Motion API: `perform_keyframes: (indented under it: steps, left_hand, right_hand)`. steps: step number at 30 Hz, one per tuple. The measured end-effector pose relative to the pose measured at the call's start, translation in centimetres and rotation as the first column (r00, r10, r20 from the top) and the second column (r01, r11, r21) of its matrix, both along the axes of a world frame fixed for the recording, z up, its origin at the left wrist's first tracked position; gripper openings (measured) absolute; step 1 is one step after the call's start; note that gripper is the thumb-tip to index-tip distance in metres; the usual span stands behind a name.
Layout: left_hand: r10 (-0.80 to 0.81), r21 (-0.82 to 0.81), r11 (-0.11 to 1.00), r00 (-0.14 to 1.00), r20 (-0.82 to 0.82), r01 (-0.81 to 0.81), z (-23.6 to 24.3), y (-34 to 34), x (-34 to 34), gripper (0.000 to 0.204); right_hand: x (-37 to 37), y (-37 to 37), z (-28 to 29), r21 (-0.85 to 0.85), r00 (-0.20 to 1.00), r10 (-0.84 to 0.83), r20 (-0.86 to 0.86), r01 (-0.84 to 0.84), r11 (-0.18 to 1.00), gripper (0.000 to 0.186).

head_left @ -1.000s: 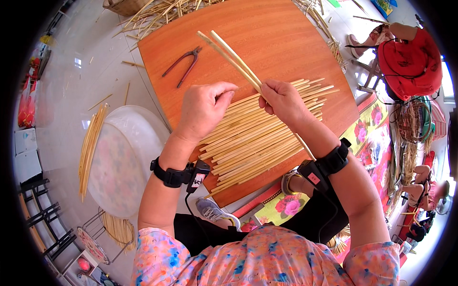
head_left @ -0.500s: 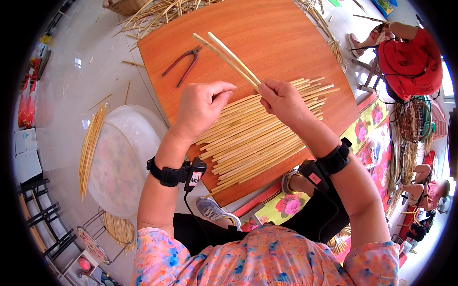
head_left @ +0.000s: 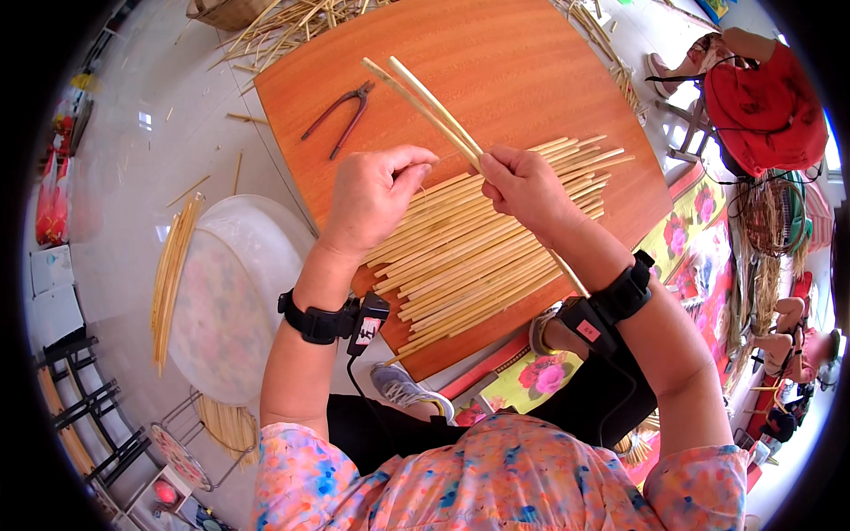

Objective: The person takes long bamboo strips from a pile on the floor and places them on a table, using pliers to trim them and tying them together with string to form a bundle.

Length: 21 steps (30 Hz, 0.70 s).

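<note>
My right hand (head_left: 521, 186) grips two long pale sticks (head_left: 425, 99), which angle up and left over the wooden table (head_left: 469, 49). Just left of it my left hand (head_left: 376, 195) is closed, thumb and forefinger near together; whatever may be between them is too small to make out. Beneath both hands lies a broad layer of straight yellow sticks (head_left: 465, 257), side by side. Red-handled pliers (head_left: 341, 124) lie open on the table's upper left. Both wrists carry black strapped devices.
A translucent round sheet (head_left: 230, 310) and a stick bundle (head_left: 173, 274) lie on the floor at left. Loose sticks (head_left: 283, 22) are scattered beyond the table. A person with a red bag (head_left: 761, 106) and another person (head_left: 792, 350) are at right; floral mats (head_left: 686, 221) lie below.
My hands stay almost in place, my left hand having risen very slightly. The surroundings shift a little in the picture.
</note>
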<state>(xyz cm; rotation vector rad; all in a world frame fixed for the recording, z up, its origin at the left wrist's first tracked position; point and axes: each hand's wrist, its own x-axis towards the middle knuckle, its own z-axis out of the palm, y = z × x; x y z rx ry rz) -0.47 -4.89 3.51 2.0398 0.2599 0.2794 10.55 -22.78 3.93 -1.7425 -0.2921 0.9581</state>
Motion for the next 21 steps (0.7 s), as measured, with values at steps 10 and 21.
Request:
perform_keyframes:
  steps: [10,21]
  left_hand:
    - [0.020,-0.069,0.997,0.999,0.026,-0.019,0.1,-0.2,0.0,0.013]
    - [0.040,-0.009,0.999,0.995,0.093,-0.039,-0.3,-0.4,0.3,0.012]
  right_hand:
    - [-0.5,0.2,-0.4,0.010,0.992,-0.014,0.125,0.013,1.000,0.029]
    - [-1.0,0.4,-0.9,-0.001,0.955,0.009,0.297,-0.009,1.000,0.026]
